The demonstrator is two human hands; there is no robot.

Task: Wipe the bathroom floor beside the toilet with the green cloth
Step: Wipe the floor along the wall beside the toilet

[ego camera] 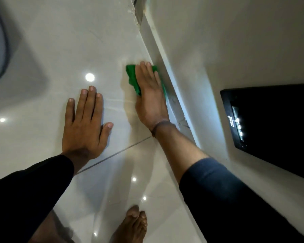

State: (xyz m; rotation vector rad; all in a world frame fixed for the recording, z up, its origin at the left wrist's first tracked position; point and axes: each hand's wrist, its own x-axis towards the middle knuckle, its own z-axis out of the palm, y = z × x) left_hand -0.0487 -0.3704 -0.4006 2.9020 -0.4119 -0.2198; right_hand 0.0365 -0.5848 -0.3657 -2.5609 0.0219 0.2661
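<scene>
My right hand (150, 95) lies flat, palm down, fingers together, pressing the crumpled green cloth (132, 78) onto the glossy pale tiled floor (74, 41) right against the white skirting (167, 67) at the foot of the wall; that grip is not closed round the cloth, only weighing on it. My left hand (85, 127) is spread wide and empty on the same tile, just beside the right, holding nothing. The white toilet base (12, 55) stands well apart at upper left, a bare foot (132, 225) shows at the bottom edge, and a black panel (270, 127) sits on the wall.
</scene>
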